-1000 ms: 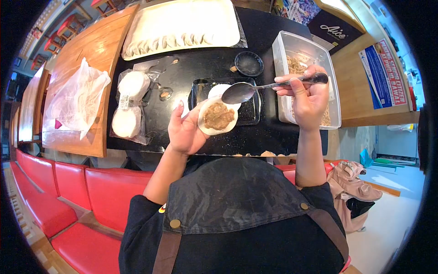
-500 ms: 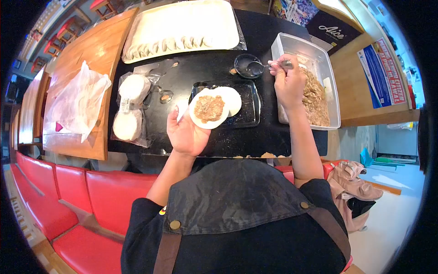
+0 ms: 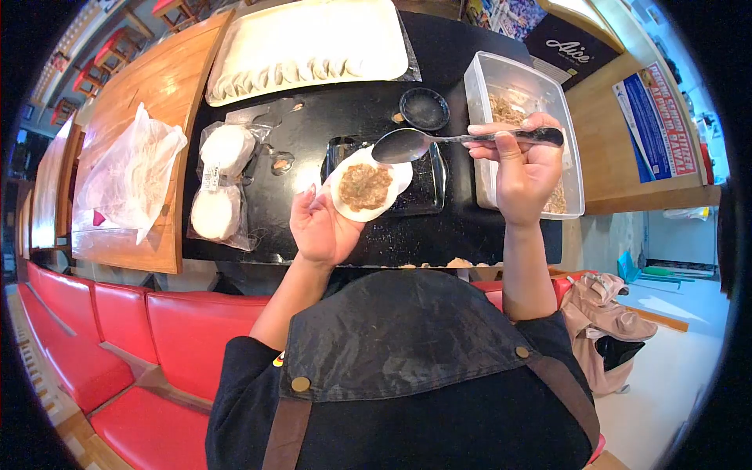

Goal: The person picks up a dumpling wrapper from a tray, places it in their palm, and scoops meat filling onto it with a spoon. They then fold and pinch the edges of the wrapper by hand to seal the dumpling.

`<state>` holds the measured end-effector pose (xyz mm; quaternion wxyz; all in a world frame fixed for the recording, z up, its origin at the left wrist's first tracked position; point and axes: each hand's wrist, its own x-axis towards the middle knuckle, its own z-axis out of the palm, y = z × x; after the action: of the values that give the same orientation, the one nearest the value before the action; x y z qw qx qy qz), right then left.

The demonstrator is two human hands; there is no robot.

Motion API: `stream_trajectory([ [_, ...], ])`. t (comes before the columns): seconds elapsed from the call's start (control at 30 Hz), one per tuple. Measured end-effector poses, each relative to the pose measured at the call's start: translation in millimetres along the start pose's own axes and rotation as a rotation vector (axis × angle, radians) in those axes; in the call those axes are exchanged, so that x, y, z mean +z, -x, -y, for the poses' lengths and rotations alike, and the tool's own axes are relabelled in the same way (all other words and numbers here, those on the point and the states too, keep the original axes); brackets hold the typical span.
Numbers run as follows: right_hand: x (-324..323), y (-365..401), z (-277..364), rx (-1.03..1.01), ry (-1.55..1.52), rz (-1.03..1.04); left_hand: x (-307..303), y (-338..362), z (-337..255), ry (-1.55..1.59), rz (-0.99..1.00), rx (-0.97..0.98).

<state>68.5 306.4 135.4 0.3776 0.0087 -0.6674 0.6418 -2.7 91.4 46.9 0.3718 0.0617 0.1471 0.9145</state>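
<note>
My left hand [image 3: 323, 233] supports a round dumpling wrapper [image 3: 344, 213] from beneath, its fingers under the dough. Brown minced filling [image 3: 366, 186] lies spread over the middle of that wrapper. In my right hand [image 3: 526, 176] is a metal spoon [image 3: 458, 139], gripped by its handle, its bowl reaching left over the wrapper's upper right edge. Behind the held wrapper, more pale wrapper shows above a black tray [image 3: 433, 205]. Just beyond the spoon stands a small dark bowl [image 3: 424, 109]. My right hand overlaps a clear plastic tub [image 3: 574, 145] of filling.
At the table's far side, a cream tray [image 3: 313, 35] carries a row of folded dumplings [image 3: 286, 72]. Bagged stacks of round wrappers [image 3: 216, 213] lie to the left. Farther left, a plastic bag [image 3: 137, 176] rests on a wooden table [image 3: 168, 102]. A black box [image 3: 572, 51] stands behind the tub.
My right hand has turned and moved right and slightly down, bringing the spoon from the small bowl to over the wrapper's edge. My left hand stays almost in place with the filled wrapper.
</note>
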Motion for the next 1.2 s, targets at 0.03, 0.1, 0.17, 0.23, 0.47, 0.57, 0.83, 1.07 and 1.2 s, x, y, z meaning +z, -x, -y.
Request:
stream_trajectory([
  [0.03, 1, 0, -1, 0.002, 0.002, 0.013, 0, 1, 0, -0.028, -0.008, -0.003],
  [0.1, 1, -1, 0, 0.013, 0.027, 0.026, 0, 2, 0, -0.043, 0.002, -0.004],
  [0.17, 1, -1, 2, 0.024, 0.053, 0.041, 0, 2, 0, -0.056, 0.012, -0.004],
  [0.23, 1, 0, 4, 0.047, 0.076, 0.003, 1, 2, 1, -0.028, 0.022, 0.019],
  [0.47, -3, 10, 9, 0.107, 0.072, -0.053, 7, -3, 5, 0.065, 0.004, 0.085],
  [0.57, -7, 12, 10, 0.166, 0.117, -0.053, 8, -7, 5, 0.09, 0.034, 0.114],
  [0.83, -14, -18, -57, -0.105, 0.57, -0.151, 5, -7, -2, 0.333, -0.147, 0.082],
  [1.07, -8, -16, -45, -0.197, 0.636, -0.123, 9, -2, -4, 0.212, -0.055, 0.148],
  [1.2, 2, 0, -4, 0.002, 0.19, -0.198, 10, -6, -1, 0.062, -0.05, 0.174],
])
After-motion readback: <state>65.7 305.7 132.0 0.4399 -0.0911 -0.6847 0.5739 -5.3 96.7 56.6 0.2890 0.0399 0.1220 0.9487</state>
